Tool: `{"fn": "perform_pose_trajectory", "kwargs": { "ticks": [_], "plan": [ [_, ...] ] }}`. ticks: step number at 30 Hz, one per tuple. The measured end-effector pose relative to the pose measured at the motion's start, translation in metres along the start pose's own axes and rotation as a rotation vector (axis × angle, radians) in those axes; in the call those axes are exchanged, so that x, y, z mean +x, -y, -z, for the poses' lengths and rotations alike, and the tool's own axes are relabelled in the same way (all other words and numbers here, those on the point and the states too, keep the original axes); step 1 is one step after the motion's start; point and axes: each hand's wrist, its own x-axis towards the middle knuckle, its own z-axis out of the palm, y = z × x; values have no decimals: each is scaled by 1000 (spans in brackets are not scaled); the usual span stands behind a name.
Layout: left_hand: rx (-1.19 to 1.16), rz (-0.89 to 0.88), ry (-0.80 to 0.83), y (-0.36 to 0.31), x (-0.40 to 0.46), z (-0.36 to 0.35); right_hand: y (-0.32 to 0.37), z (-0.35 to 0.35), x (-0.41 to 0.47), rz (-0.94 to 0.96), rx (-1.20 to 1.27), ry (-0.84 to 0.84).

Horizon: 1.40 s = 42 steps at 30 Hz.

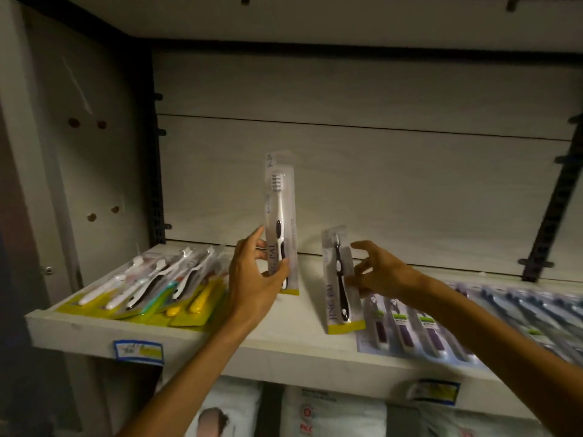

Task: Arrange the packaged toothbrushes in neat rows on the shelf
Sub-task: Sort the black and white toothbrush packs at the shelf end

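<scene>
The left hand [252, 279] grasps a white toothbrush pack [280, 222] upright at mid-shelf; the right hand [378, 272] pinches a black toothbrush pack [340, 279] standing just right. Both have yellow-edged clear sleeves. The pale wooden shelf [293, 329] sits in dim light.

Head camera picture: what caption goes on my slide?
Left hand holds a white toothbrush pack upright while right hand steadies a black one on the shelf.

Two upright toothbrush packs [280, 222] [340, 285], two hands [255, 279] [383, 271], two price labels [138, 351] [433, 392], one shelf [284, 345].
</scene>
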Motion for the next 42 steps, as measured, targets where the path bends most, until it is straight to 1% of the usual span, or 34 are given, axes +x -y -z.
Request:
{"fn": "perform_pose_trajectory", "kwargs": {
  "ticks": [3, 6, 10, 17, 20, 22, 24, 25, 28, 31, 36, 39, 42],
  "plan": [
    [26, -7, 18, 4, 0, 1, -6, 5, -13, 14, -206, 79],
    [36, -30, 52, 7, -1, -2, -9, 5, -17, 13, -358, 143],
    [49, -29, 74, 7, -2, -1, -9, 2, -16, 40, -595, 172],
    [59, -40, 116, 5, -4, 0, -16, -6, -20, 90, -750, 187],
    [58, -42, 130, 2, -4, 0, -16, -8, -20, 117, -890, 162],
    [56, -45, 138, 3, -4, -1, -11, -5, -19, 114, -964, 180],
    [49, -45, 148, 3, -4, 0, -3, 1, -15, 185, -886, 150],
    [46, -48, 150, 3, -4, 0, 2, 6, -12, 235, -807, 90],
    [45, -59, 136, 3, -4, -1, 8, 21, 3, 412, -649, -161],
    [49, -56, 134, 1, -4, -1, 2, 30, 18, 563, -497, -372],
    [124, -96, 159, 1, -6, -2, -27, 20, 38, 626, -326, -638],
    [198, -89, 194, -2, -6, -2, -32, 15, 37, 695, -267, -693],
    [298, -79, 258, -11, -7, -4, -33, 16, 33, 740, -257, -675]
  ]
}}
